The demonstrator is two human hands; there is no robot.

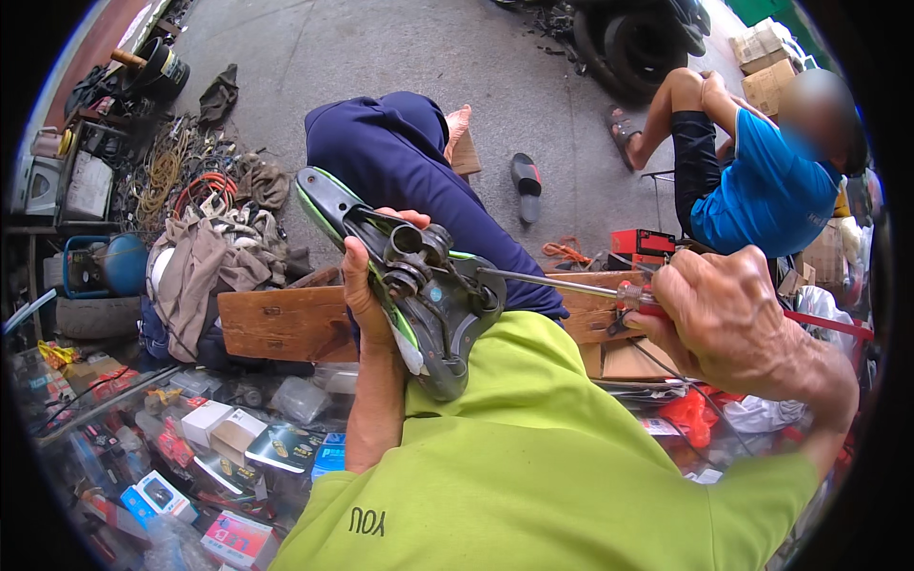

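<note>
The left grip (366, 285) is clasping a green-edged saddle (452, 309), underside showing, while to its right the right grip (719, 309) is clenching a red-handled screwdriver (625, 295), tip pointing left at the saddle's edge, and a slipper (526, 181) is lying on the floor (381, 52) beyond both grips.

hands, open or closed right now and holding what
Left hand: closed, holding the saddle.
Right hand: closed around the screwdriver handle.

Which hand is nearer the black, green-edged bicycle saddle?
The left hand: it holds the saddle; the right hand is off to its right, holding a red-handled metal screwdriver.
</note>
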